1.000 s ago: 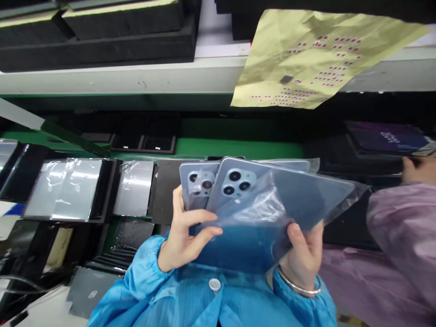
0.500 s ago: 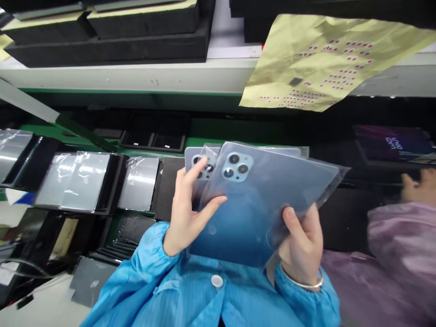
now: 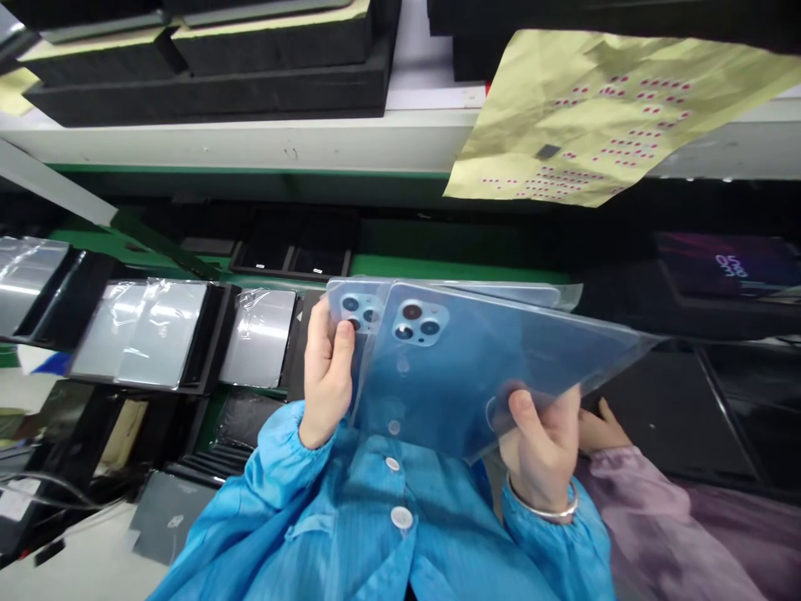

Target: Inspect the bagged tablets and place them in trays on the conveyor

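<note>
Two blue-grey smartphones in clear plastic sleeves fan out in front of me, each with a triple-lens camera block. My left hand [image 3: 324,376] grips the rear phone [image 3: 356,310] at its camera end, with the thumb over part of the lenses. My right hand [image 3: 541,446] holds the lower edge of the front phone [image 3: 481,376] through its plastic sleeve [image 3: 617,338]. A co-worker's hand [image 3: 601,426] in a pink sleeve [image 3: 632,492] lies just beyond my right hand, apart from it.
Foil-wrapped panels [image 3: 141,334] lie in black trays to the left, above a green belt [image 3: 456,267]. A yellow sheet with red dots [image 3: 569,117] hangs over a white shelf edge [image 3: 250,142] carrying black foam trays [image 3: 206,83]. A dark tray [image 3: 726,267] sits at right.
My left hand has shifted onto the rear phone's camera end, and both phones have tilted flatter. The co-worker's hand has moved from the right edge to beside my right hand.
</note>
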Demonstrator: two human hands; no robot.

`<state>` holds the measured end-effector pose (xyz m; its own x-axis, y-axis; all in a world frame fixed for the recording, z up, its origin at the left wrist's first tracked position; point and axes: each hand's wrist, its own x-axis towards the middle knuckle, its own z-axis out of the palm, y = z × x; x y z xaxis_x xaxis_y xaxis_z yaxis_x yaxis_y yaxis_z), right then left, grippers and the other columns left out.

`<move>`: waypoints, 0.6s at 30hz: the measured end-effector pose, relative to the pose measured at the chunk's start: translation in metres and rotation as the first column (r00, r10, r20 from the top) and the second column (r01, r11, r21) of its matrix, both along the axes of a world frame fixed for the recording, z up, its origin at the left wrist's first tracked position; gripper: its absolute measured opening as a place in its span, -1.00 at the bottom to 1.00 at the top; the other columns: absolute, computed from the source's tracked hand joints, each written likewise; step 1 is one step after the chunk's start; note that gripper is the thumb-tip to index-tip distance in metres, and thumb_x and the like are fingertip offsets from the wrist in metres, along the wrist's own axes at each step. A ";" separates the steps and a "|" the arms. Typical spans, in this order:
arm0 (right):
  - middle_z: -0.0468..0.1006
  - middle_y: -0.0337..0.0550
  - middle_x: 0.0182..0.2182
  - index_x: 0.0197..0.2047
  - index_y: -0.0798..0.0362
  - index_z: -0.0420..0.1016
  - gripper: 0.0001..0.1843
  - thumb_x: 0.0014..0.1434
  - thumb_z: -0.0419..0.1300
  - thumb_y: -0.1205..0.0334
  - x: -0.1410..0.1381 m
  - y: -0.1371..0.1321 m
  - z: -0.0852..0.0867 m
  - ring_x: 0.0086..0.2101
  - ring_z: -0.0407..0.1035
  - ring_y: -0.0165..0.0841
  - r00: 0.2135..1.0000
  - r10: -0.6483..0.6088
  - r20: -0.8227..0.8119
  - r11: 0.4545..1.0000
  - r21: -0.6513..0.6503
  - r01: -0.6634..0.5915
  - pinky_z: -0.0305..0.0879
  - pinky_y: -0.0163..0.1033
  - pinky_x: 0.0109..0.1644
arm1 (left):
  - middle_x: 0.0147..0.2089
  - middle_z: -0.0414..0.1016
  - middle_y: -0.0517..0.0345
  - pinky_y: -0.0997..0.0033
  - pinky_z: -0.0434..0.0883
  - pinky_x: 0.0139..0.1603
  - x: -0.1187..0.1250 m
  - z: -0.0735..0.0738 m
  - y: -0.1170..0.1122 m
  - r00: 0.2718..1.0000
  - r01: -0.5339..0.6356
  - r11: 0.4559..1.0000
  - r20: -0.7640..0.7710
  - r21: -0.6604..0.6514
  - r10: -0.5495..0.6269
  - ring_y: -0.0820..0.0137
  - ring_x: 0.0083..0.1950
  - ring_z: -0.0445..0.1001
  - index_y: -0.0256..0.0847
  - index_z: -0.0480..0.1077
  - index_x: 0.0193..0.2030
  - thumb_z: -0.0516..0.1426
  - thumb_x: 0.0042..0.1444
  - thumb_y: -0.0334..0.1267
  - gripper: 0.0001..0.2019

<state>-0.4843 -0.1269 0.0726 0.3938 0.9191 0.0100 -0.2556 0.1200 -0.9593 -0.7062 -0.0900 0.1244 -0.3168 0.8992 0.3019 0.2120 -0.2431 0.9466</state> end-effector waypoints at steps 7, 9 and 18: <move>0.54 -0.27 -0.43 -0.24 -0.09 0.59 -0.87 0.11 0.42 0.25 0.008 0.012 -0.022 -0.42 0.45 -0.35 0.986 0.088 0.139 0.941 0.312 -0.128 0.42 -0.24 -0.35 | -0.20 0.42 0.18 0.35 0.49 -0.22 -0.006 -0.026 0.003 0.994 -0.088 0.979 0.081 0.186 0.074 0.39 -0.28 0.49 -0.05 0.43 -0.05 0.12 0.37 -0.02 -0.80; 0.62 -0.16 -0.22 -0.28 -0.08 0.56 -0.83 0.06 0.44 0.18 0.008 0.021 -0.026 -0.23 0.55 -0.17 0.981 0.107 0.160 0.917 0.365 -0.160 0.53 0.01 -0.19 | -0.26 0.46 0.14 0.32 0.47 -0.30 -0.001 -0.035 0.004 0.995 0.008 0.967 0.094 0.255 -0.033 0.36 -0.32 0.51 -0.07 0.43 -0.10 0.06 0.40 -0.03 -0.78; 0.58 -0.39 -0.25 0.44 -0.63 -0.10 -0.01 0.18 0.31 0.29 -0.005 0.026 -0.064 -0.32 0.56 -0.29 0.934 0.133 0.333 0.865 0.421 -0.273 0.55 0.12 -0.10 | -0.32 0.52 0.17 0.32 0.52 -0.41 0.010 -0.098 -0.012 0.979 0.142 0.944 0.102 0.298 -0.179 0.33 -0.37 0.58 -0.08 0.40 -0.17 0.27 0.17 0.15 -0.64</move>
<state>-0.4891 -0.1012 0.0082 0.1144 0.8425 0.5264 -0.0489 0.5340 -0.8441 -0.6963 -0.1023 0.0261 -0.2276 0.8218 0.5224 0.0317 -0.5299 0.8474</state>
